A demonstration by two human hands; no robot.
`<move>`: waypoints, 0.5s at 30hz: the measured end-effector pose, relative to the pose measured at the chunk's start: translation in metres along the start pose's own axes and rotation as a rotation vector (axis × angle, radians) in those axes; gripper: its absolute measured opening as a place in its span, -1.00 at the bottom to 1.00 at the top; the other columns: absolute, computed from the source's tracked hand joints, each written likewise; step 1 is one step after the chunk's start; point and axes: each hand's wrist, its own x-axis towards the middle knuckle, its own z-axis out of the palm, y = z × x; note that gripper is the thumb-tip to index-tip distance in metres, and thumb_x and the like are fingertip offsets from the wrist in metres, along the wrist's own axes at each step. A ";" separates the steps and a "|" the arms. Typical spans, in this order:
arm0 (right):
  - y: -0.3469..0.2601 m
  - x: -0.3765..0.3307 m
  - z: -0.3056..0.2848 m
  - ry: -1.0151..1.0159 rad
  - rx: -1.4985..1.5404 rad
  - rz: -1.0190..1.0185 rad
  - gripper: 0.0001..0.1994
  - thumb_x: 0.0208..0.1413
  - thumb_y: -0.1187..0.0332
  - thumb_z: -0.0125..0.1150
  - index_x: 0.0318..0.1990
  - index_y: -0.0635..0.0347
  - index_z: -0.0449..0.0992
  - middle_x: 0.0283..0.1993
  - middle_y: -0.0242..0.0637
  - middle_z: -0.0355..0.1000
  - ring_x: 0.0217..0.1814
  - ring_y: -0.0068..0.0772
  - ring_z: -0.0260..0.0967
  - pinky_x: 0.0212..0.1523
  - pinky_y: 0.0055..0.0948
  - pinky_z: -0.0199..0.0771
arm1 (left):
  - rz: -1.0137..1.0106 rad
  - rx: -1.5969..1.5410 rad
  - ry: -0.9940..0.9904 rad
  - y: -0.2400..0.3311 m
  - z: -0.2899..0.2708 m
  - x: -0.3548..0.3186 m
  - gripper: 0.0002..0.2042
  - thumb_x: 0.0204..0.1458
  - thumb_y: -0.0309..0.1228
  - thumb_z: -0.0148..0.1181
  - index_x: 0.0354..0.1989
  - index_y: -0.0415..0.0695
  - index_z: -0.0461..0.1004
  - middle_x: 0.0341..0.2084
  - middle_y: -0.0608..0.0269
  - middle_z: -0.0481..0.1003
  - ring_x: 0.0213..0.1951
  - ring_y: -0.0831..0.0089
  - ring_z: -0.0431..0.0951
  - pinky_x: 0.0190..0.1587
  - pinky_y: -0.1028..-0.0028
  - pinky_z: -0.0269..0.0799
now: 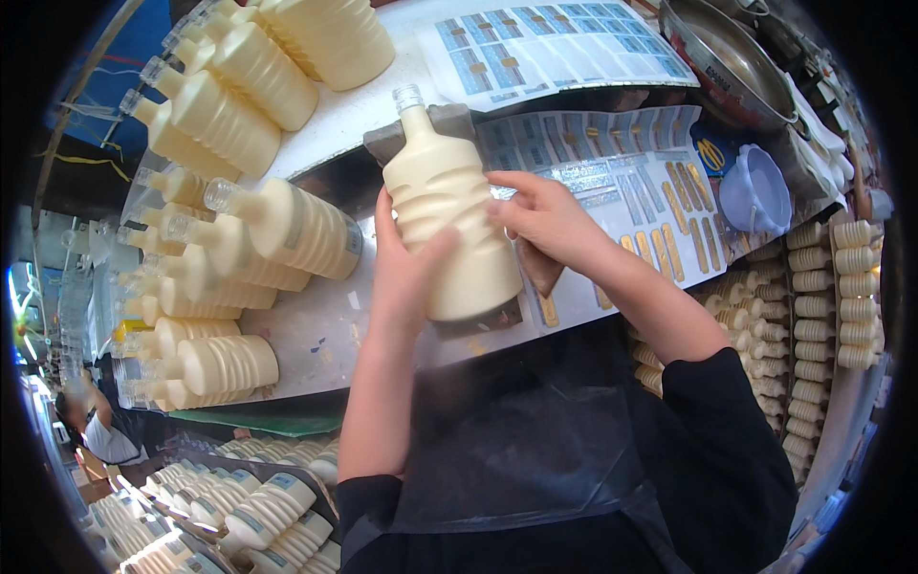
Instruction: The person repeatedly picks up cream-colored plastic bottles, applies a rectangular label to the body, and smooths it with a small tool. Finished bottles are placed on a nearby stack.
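Note:
A cream plastic bottle (445, 225) with wavy ribs and a clear threaded neck lies in front of me, neck pointing away. My left hand (406, 258) grips its left side, with the thumb across the ribs. On the bottle's right side, my right hand (550, 220) touches the ribs with fingertips, index finger extended and the others curled. A brown triangular piece (540, 268), perhaps a cloth or scraper, sticks out below the curled fingers and seems held in them. Under the bottle is a grey-brown rest (386, 143), mostly hidden by it.
Several cream bottles (296, 230) crowd the table's left, some labelled. Blue-and-gold label sheets (612, 143) and gold strips (684, 196) lie right. A lilac bucket (755, 191) and metal basin (732, 57) stand at the right edge. Stacked bottles (813, 335) flank me; a person (100, 426) is far left.

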 end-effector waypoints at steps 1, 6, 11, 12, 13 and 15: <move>0.005 -0.004 -0.005 0.013 -0.039 -0.018 -0.59 0.27 0.23 0.28 0.17 0.29 0.56 -0.34 -0.37 0.55 -0.40 -0.61 0.42 -0.37 -0.52 0.45 | 0.006 -0.004 0.008 -0.001 0.000 -0.001 -0.11 0.04 -0.44 0.35 0.52 -0.19 -0.05 0.22 -0.03 0.37 0.15 0.23 0.50 0.18 0.25 0.52; 0.055 -0.066 -0.047 0.087 -0.594 -0.378 -0.79 0.23 0.31 0.31 -0.08 0.20 0.69 -0.33 -0.22 0.59 -0.41 -0.27 0.53 -0.35 -0.36 0.52 | 0.033 -0.091 -0.027 -0.001 0.001 -0.001 -0.13 0.05 -0.43 0.37 0.51 -0.22 -0.01 0.21 -0.01 0.38 0.16 0.24 0.49 0.21 0.28 0.48; 0.072 -0.126 -0.042 -0.205 -0.925 -0.485 -0.77 0.16 0.35 0.32 -0.03 0.05 0.60 -0.40 -0.28 0.42 -0.44 -0.15 0.51 -0.44 -0.23 0.52 | 0.060 0.000 -0.029 -0.004 0.002 0.000 -0.15 0.12 -0.37 0.35 0.52 -0.24 -0.02 0.26 -0.04 0.34 0.23 0.21 0.45 0.28 0.27 0.42; 0.075 -0.127 -0.039 -0.194 -0.924 -0.493 -0.77 0.17 0.35 0.32 -0.02 0.04 0.60 -0.40 -0.28 0.42 -0.45 -0.16 0.51 -0.44 -0.22 0.52 | 0.071 0.026 -0.027 -0.003 0.002 -0.001 -0.16 0.13 -0.36 0.33 0.53 -0.24 -0.03 0.27 -0.04 0.34 0.24 0.20 0.46 0.28 0.26 0.42; 0.077 -0.127 -0.037 -0.183 -0.923 -0.502 -0.77 0.17 0.34 0.31 -0.01 0.04 0.60 -0.40 -0.28 0.42 -0.45 -0.16 0.50 -0.45 -0.22 0.51 | 0.075 0.003 -0.009 -0.002 0.003 -0.002 -0.16 0.13 -0.37 0.35 0.51 -0.27 -0.02 0.27 -0.05 0.33 0.24 0.22 0.43 0.28 0.28 0.39; 0.077 -0.128 -0.037 -0.172 -0.960 -0.504 -0.77 0.17 0.34 0.31 -0.01 0.04 0.60 -0.41 -0.28 0.42 -0.46 -0.16 0.50 -0.45 -0.22 0.51 | 0.091 -0.035 -0.013 -0.003 0.003 -0.007 -0.18 0.15 -0.39 0.31 0.52 -0.28 -0.03 0.29 -0.05 0.32 0.25 0.22 0.43 0.29 0.28 0.38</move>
